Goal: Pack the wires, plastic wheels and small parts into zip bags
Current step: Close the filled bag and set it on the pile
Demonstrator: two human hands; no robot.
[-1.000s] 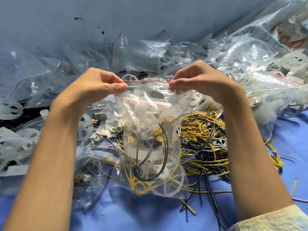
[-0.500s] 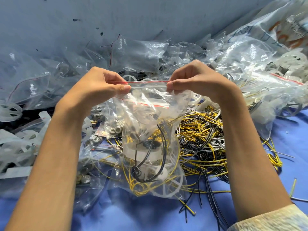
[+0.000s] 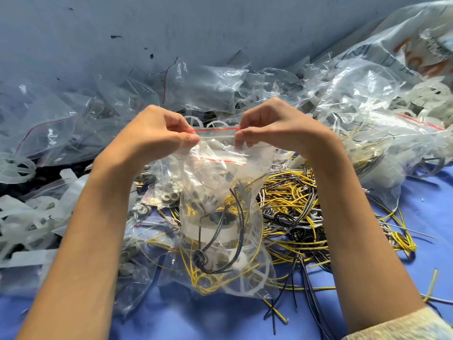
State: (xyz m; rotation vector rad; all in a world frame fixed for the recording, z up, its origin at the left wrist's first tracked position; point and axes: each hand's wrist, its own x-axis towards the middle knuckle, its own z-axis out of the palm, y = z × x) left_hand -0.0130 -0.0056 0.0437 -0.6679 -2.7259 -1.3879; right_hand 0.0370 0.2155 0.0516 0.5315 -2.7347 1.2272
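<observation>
our left hand (image 3: 157,136) and right hand (image 3: 277,128) pinch the red seal (image 3: 215,129) of the filled bag (image 3: 220,217), just left of the wire pile (image 3: 294,212); this bag seems nearly closed, but that pile and the wheels (image 3: 17,165) far left of it remain.

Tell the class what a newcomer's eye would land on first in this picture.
Centre frame, the left hand and right hand pinch the red-striped top of a zip bag holding coiled wires and a white plastic wheel. To its right lies a tangle of yellow and black wires on the blue table.
</observation>
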